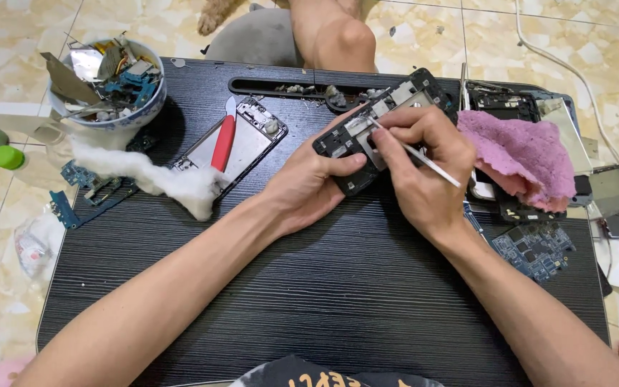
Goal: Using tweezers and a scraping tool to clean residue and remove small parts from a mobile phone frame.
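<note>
The opened phone frame (pixel 377 129) is held tilted just above the black table (pixel 338 287), clasped by the left hand (pixel 309 190) from beneath, while a thin metal tool (pixel 417 154) is pinched in the closed right hand (pixel 424 172) and set against its inside. It is judged light, rigid but fragile, best gripped by its edges. It appears black, rectangular, with grey metal plates exposed.

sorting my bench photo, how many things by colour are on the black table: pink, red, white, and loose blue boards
pink: 1, the cloth
red: 1, the pry tool
white: 1, the cotton wad
blue: 3, two loose circuit boards at the left edge and one at the right
total: 6
</note>
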